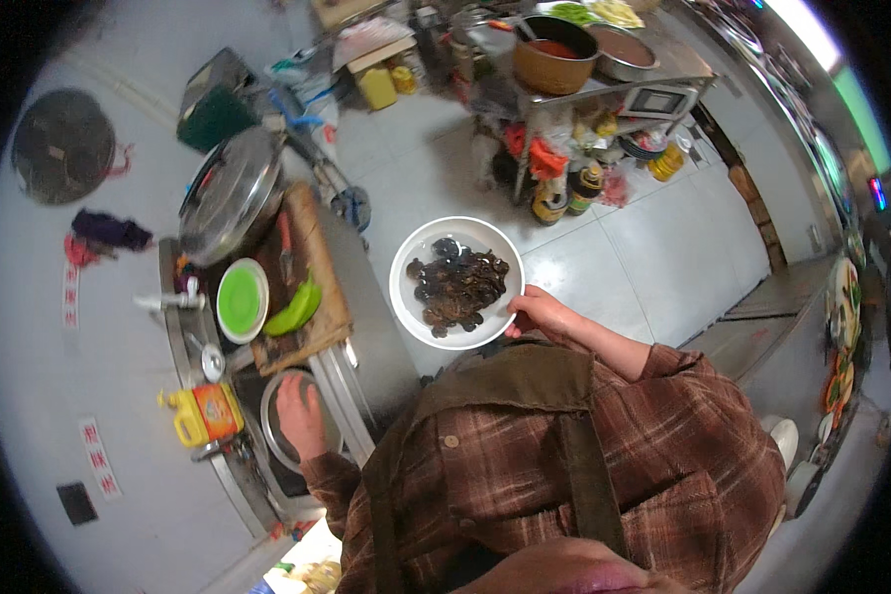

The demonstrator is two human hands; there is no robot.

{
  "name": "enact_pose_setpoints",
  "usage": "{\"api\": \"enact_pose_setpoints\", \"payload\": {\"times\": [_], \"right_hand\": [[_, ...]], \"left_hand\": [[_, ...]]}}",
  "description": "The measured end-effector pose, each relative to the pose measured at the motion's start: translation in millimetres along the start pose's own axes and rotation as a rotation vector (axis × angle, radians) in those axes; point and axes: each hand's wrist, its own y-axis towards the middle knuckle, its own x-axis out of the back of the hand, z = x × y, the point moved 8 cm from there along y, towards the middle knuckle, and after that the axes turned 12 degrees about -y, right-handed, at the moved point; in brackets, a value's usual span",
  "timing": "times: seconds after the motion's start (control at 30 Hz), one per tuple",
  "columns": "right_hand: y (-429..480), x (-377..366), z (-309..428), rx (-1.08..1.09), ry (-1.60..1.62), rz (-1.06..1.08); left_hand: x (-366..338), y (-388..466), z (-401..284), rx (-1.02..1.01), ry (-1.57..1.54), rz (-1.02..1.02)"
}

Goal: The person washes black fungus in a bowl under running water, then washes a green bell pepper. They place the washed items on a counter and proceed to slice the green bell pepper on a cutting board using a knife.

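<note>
My right hand (540,315) grips the rim of a white bowl (457,340). In the bowl, dark wood ear fungus (464,286) sits in clear liquid. My left hand (299,414) is over a round metal basin (269,427) in the sink (293,508), its fingers extended and a little apart. Whether it touches the basin I cannot tell. Beyond that hand lies a wooden cutting board (327,282), with a green pepper (295,307) and a knife (286,249) on it. Beside the board is a white-rimmed bowl (239,301) with a green inside.
A yellow jug (206,414) and a faucet (171,300) line the wall side of the sink. A large metal lid (234,193) leans behind the board. Farther off, a metal table (642,85) carries a deep pot (555,70) and a metal bowl (624,63); bottles (583,189) stand below.
</note>
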Motion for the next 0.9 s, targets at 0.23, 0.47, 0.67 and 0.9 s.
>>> {"api": "enact_pose_setpoints", "payload": {"times": [0.23,0.47,0.67,0.9], "right_hand": [[-63,170,-29,0.114,0.178,-0.329],[-151,302,-74,0.183,0.481,-0.755],[-196,383,-123,0.249,0.762,-1.074],[-234,448,-144,0.203,0.918,-1.325]], "left_hand": [[-104,69,-202,-0.4,-0.104,0.161],[-207,96,-393,-0.795,-0.181,0.393],[-280,107,-529,-1.092,-0.26,0.617],[-340,153,-663,-1.323,-0.341,0.692]]}}
